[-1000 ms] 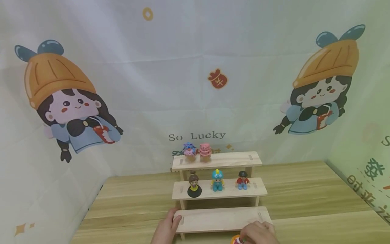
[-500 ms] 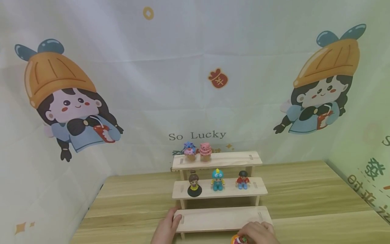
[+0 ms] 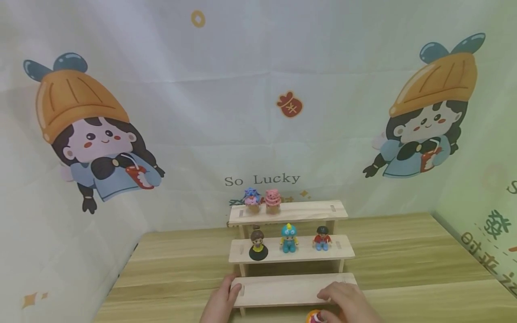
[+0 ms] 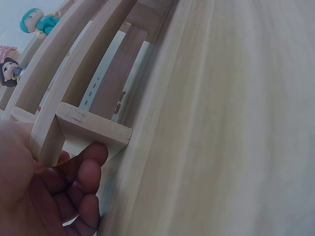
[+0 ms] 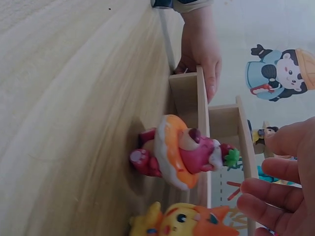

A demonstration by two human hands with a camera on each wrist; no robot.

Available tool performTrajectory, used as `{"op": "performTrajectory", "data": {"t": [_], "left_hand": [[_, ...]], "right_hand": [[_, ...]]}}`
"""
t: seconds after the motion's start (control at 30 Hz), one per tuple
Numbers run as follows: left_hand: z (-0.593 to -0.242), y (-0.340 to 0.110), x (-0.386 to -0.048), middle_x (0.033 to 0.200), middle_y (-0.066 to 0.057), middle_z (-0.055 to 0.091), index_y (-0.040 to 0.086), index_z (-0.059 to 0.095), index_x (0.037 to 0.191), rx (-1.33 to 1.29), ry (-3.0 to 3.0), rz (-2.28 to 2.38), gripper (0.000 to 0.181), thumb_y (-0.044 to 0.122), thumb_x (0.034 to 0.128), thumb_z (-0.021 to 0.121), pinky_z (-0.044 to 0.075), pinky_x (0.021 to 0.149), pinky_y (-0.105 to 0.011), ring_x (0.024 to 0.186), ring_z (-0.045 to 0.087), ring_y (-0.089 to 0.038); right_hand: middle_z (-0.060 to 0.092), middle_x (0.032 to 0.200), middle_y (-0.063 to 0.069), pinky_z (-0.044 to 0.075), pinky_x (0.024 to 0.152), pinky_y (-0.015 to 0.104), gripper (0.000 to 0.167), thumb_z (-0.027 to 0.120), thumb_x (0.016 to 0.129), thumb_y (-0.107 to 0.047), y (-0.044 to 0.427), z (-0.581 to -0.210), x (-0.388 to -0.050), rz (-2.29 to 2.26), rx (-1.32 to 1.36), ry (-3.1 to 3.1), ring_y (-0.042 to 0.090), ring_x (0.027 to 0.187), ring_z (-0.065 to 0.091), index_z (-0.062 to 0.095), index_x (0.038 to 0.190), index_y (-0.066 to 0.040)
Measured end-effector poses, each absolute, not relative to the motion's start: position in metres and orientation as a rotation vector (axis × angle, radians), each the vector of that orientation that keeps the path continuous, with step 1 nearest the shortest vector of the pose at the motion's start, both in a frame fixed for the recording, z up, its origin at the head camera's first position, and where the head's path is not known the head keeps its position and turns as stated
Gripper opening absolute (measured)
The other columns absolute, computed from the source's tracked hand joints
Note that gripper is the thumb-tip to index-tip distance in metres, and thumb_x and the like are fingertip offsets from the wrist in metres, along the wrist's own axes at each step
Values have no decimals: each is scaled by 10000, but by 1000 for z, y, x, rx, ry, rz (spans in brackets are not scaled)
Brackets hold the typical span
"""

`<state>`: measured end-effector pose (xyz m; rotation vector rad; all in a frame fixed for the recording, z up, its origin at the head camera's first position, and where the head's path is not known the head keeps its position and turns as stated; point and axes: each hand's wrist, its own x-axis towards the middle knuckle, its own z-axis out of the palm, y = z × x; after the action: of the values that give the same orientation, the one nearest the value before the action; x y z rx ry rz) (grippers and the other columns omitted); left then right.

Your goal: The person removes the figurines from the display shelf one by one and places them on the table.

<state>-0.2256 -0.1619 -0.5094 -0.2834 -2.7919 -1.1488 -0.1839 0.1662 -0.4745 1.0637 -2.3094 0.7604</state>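
Observation:
In the head view my left hand (image 3: 220, 301) grips the left end of the lowest step of a three-step wooden display stand (image 3: 282, 291). The left wrist view shows its fingers curled by the step's end support. My right hand (image 3: 348, 303) hovers over the right front of that step, fingers loosely spread and holding nothing. Just below it is a pink bear figurine (image 5: 197, 152) in an orange ring, standing on the table before the stand. A yellow-and-orange figurine (image 5: 182, 221) is beside the bear, partly cut off in the right wrist view.
Two ice-cream-cone figurines (image 3: 272, 202) occupy the top step's left side. On the middle step are a brown-haired figurine (image 3: 257, 244), a teal-suited one (image 3: 288, 240) and one in a red jacket (image 3: 322, 239). A printed cloth (image 3: 258, 112) hangs behind the wood-grain table (image 3: 173, 264).
My right hand has let go of the pink bear figurine, its fingers spreading and lifting away from the figurine's top. My left hand keeps its hold on the stand.

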Motion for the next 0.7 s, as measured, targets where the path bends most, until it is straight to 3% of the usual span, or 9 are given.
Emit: {"op": "performTrajectory", "data": {"t": [0.17,0.37,0.7], "left_hand": [[-510,-162,-225,1090,-247,666,-5,514,1265,-292,-2782,-1152,418,300,980,523,514,827,-519,979,648,-419],[-510,-161,-225,1066,-253,670,-4,519,1257,-289,-2776,-1137,399,278,976,530,516,818,-519,959,653,-422],[-507,-161,-225,1109,-260,653,-7,515,1262,-245,-2816,-1134,437,333,987,509,510,834,-531,984,644,-426]], "right_hand": [[642,927,-32,488,647,236,222,739,825,-149,166,-453,-181,844,973,-2466,42,785,557,619,1008,-108],[616,1031,-75,529,739,275,242,705,868,-236,158,-424,-179,768,783,-2659,90,878,579,611,1071,-143],[647,933,-23,529,684,235,325,818,715,-100,149,-387,-209,599,942,-2266,94,793,594,645,989,-74]]}}
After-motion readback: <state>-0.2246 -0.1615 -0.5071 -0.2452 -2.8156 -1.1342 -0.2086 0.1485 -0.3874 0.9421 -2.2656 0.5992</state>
